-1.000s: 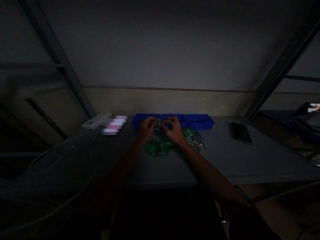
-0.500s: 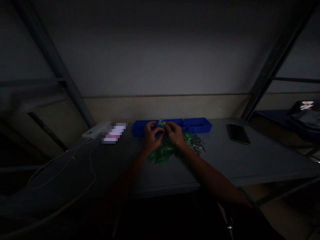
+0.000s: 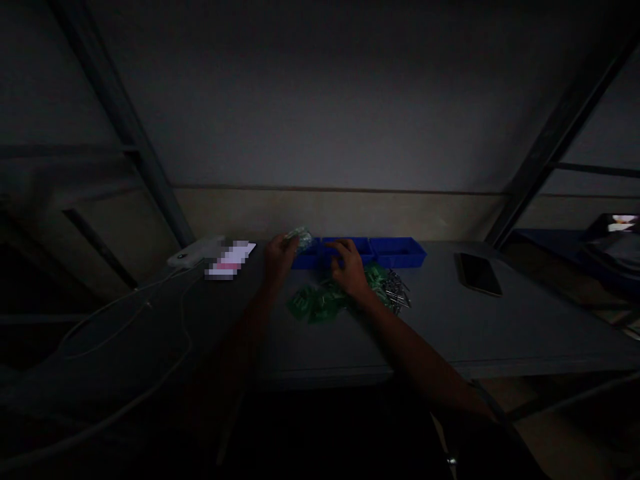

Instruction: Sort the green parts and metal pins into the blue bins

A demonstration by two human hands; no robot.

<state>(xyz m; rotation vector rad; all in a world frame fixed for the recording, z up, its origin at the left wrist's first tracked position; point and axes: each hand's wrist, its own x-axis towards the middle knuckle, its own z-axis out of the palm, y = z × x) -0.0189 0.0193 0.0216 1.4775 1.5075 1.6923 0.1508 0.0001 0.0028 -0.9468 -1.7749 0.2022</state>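
Observation:
My left hand [image 3: 280, 257] is closed on a small clear plastic bag [image 3: 301, 239] with a greenish tint, held above the left blue bin [image 3: 307, 259]. What the bag contains is too dim to make out. My right hand [image 3: 349, 267] is in front of the middle blue bin [image 3: 357, 248], fingers apart and curved, with nothing seen in them. Below the hands, several green plastic bags [image 3: 325, 303] lie in a pile on the grey table. Beside them on the right is a heap of thin metal pieces [image 3: 397, 293] that look like screws or pins.
The right blue bin [image 3: 399, 252] stands at the back of the grey table [image 3: 430, 333]. A dark phone [image 3: 479, 273] lies at right. A lit phone [image 3: 230, 261] and a white box [image 3: 195, 252] with white cables [image 3: 183, 313] are at left. Metal frame posts rise on both sides.
My hands have come apart. The left hand has moved left with the plastic bag, while the right hand has let go and its fingers have spread.

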